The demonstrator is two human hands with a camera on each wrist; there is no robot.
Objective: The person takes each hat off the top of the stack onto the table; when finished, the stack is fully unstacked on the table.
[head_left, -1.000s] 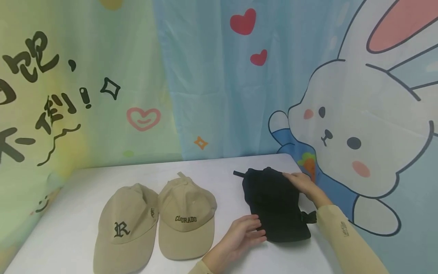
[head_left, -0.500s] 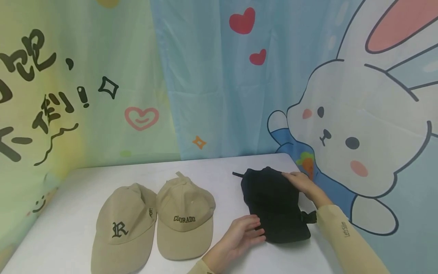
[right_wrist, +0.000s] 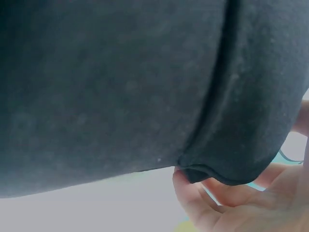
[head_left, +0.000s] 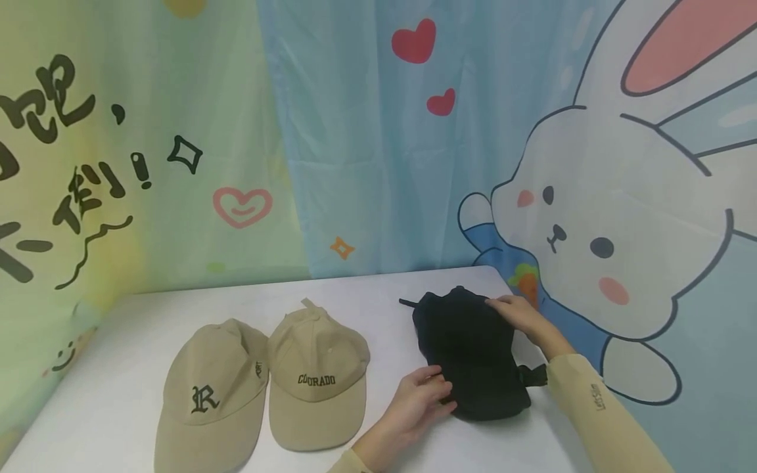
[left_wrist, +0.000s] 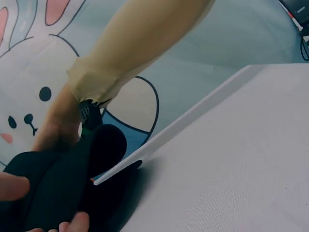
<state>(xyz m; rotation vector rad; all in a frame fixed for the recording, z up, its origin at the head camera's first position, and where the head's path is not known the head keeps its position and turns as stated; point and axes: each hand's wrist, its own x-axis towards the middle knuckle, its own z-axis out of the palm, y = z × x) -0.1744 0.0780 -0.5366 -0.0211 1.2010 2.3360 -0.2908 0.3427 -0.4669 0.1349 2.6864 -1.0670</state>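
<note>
A black cap (head_left: 467,355) lies on the right part of the white table, its brim toward the near side. My left hand (head_left: 411,407) grips the cap's left edge near the brim. In the left wrist view, the thumb (left_wrist: 13,187) and fingertips (left_wrist: 77,224) show with dark cloth between them. My right hand (head_left: 523,318) holds the upper right side of the crown. Black cloth fills most of the right wrist view, with the right fingers (right_wrist: 193,198) at the cap's lower edge. The right thumb is mostly hidden there.
Left of the black cap, a beige cap (head_left: 319,381) lettered COLORADO lies beside another beige cap (head_left: 213,401) with a dark R. The white table (head_left: 378,299) ends at a printed curtain (head_left: 361,164) behind. A dark device (left_wrist: 297,12) shows in a left wrist view corner.
The left fingers are slightly more bent at the edge of the black cap. The whole head view has shifted a little; the right hand keeps its place on the cap.
</note>
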